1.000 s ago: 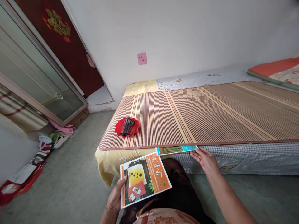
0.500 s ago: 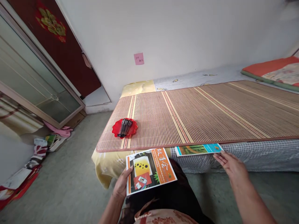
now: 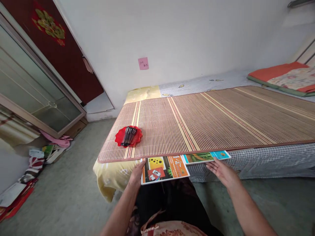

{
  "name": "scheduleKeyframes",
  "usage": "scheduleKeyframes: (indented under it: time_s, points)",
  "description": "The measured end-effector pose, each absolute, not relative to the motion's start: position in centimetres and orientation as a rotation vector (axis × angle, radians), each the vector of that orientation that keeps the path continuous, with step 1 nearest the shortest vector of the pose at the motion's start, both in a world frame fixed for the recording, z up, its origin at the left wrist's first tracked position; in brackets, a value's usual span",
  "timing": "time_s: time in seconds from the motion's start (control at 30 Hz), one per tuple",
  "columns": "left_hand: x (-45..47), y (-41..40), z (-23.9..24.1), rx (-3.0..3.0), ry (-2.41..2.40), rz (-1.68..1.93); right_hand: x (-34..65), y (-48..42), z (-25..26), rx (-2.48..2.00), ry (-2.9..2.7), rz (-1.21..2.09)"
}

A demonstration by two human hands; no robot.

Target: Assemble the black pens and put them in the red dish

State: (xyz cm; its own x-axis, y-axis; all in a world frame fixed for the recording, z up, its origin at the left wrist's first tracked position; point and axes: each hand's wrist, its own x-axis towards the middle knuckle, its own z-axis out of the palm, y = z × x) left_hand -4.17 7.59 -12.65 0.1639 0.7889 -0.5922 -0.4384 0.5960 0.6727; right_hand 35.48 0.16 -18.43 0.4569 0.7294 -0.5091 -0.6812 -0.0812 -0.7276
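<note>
My left hand [image 3: 136, 174] grips the left edge of an orange and dark magazine [image 3: 165, 173], thumb on top. Its far part is hidden beneath the front edge of the striped bamboo mat [image 3: 157, 131]. To the right, my right hand [image 3: 222, 170] pinches the near edge of a blue and green magazine [image 3: 201, 157], with its fingers below. Most of this second magazine is under the mat, and only a strip shows. The two magazines lie side by side, their corners close together.
A red scalloped plate [image 3: 118, 137] with several black pens [image 3: 128, 136] sits on the mat's left end. A folded quilt [image 3: 278, 75] lies at the bed's far right. Pink note [image 3: 143, 63] on the wall; glass-panelled door [image 3: 36, 82] and floor clutter to the left.
My left hand has pushed the orange magazine forward and right, its far part now under the mat. My right hand has shifted left along the blue and green magazine's edge.
</note>
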Motion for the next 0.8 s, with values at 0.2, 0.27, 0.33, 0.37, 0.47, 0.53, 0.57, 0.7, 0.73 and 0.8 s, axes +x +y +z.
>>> scheduleKeyframes:
  time_s: [0.2,0.27,0.33,0.37,0.47,0.53,0.57,0.7,0.73,0.8]
  points:
    - [-5.3,3.5,-13.7,0.299,1.102,0.800,33.4,0.6,-18.8,-1.082,-0.088,1.103]
    - [-5.3,3.1,-13.7,0.268,1.135,0.825,33.2,0.8,-18.9,-1.065,-0.100,1.089]
    - [-5.0,3.8,-13.2,0.250,1.143,0.898,33.0,1.3,-19.0,-1.057,-0.112,1.081]
    - [-4.8,4.5,-12.9,0.241,1.143,0.937,33.0,1.6,-19.0,-1.058,-0.117,1.081]
    - [-4.0,6.7,-12.2,0.193,1.153,1.037,32.9,2.8,-18.9,-1.060,-0.145,1.084]
    - [-3.5,7.5,-12.2,0.157,1.152,1.085,32.9,3.4,-18.7,-1.060,-0.168,1.087]
    - [-3.2,7.6,-12.2,0.142,1.145,1.106,32.9,3.6,-18.7,-1.059,-0.180,1.090]
    - [-2.4,6.4,-12.7,0.108,1.100,1.166,32.9,3.0,-18.6,-1.072,-0.219,1.124]
    - [-2.1,6.0,-12.8,0.113,1.082,1.155,32.9,2.7,-18.6,-1.079,-0.226,1.137]
    - [-1.5,5.3,-12.9,0.160,1.044,1.104,32.9,2.4,-18.7,-1.094,-0.234,1.159]
